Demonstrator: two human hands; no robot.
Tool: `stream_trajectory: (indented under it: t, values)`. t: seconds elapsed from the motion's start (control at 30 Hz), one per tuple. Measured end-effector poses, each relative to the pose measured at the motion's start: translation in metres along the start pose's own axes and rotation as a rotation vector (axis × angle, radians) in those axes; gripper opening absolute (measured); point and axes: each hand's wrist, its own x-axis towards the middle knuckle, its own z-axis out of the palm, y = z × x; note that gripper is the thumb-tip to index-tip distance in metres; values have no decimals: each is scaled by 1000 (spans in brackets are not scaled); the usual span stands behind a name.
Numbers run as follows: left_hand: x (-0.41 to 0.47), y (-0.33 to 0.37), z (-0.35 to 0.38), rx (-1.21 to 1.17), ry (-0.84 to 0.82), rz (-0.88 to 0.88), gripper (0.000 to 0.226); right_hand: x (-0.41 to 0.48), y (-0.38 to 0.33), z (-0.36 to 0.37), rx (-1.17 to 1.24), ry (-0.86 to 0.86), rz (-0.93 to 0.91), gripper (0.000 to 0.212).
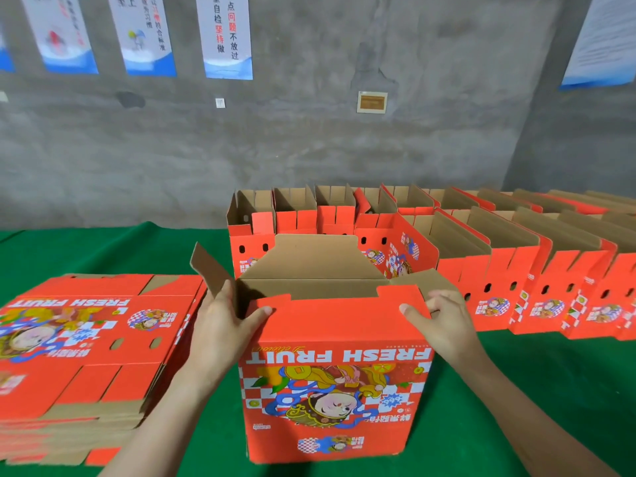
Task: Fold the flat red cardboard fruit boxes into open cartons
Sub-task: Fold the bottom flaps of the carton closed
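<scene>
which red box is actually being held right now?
The upright carton front centre: left hand and right hand grip its top corners. The folded cartons stand untouched in rows behind; the flat stack lies at left.

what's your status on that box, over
Left hand and right hand grip the carton at its top corners. Upright, flaps open. Nothing blocking; flat stack lies left of it.

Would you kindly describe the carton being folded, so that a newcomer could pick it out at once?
On the green table, look between the stack of flat boxes at the left and the rows of finished cartons behind. The carton standing alone nearest the camera is it: only this one has the left hand and right hand gripping its top edge.
</scene>
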Motion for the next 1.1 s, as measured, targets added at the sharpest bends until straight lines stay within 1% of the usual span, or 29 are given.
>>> stream_trajectory:
  t: [0.03,0.07,0.1,0.13,0.17,0.2,0.23,0.27,0.33,0.37,0.4,0.43,0.5,0.57,0.63,0.7,0.77,0.83,0.9,0.93,0.97,1.03,1.1]
  values:
    - [1,0,0,18,-15,-6,40,-2,-1,-1,-27,-9,-3,37]
    - [2,0,1,37,-32,-17,47,-2,-2,-3,-70,-14,3,31]
    - [3,0,1,57,-43,-28,58,-1,-3,-6,-136,-24,19,40]
    - [3,1,1,70,-44,-34,66,0,-5,-10,-230,-36,40,63]
    - [3,1,1,73,-41,-29,70,1,-9,-14,-335,-27,40,82]
    - [2,1,1,70,-37,-17,70,4,-13,-16,-448,-1,-20,90]
    - [2,1,1,70,-39,-7,67,6,-19,-17,-531,18,-130,88]
    - [3,1,1,72,-44,0,64,10,-27,-15,-552,0,-258,80]
    - [4,1,1,78,-51,0,62,16,-48,-4,-460,-154,-447,58]
    - [4,1,1,85,-56,0,61,19,-58,4,-405,-250,-488,50]
    - [4,2,1,89,-59,0,61,22,-66,14,-386,-344,-508,47]
    - [3,2,1,89,-61,-1,63,26,-70,23,-409,-418,-523,49]
    - [4,2,0,85,-64,19,64,36,-68,37,-562,-527,-473,60]
    - [5,1,0,100,-75,47,65,44,-59,44,-646,-603,-355,74]
    - [7,-1,0,69,-71,83,85,48,-53,48,-650,-619,-301,84]
    - [9,-1,-1,2,-75,176,106,47,-53,49,-654,-620,-299,86]
    - [9,0,0,-21,-134,275,112,47,-53,49,-651,-615,-298,85]
    - [8,1,0,-3,-242,304,101,47,-50,48,-648,-606,-299,84]
    - [17,-1,-4,89,-310,319,71,48,-49,49,-644,-598,-299,83]
    - [25,-2,-7,124,-320,308,54,48,-49,50,-639,-598,-297,83]
    - [33,1,-9,139,-318,284,42,48,-49,51,-631,-602,-292,82]
    - [47,7,-6,172,-295,253,34,46,-50,53,-606,-603,-283,77]
    - [54,13,8,343,-277,232,36,45,-50,51,-562,-565,-284,65]
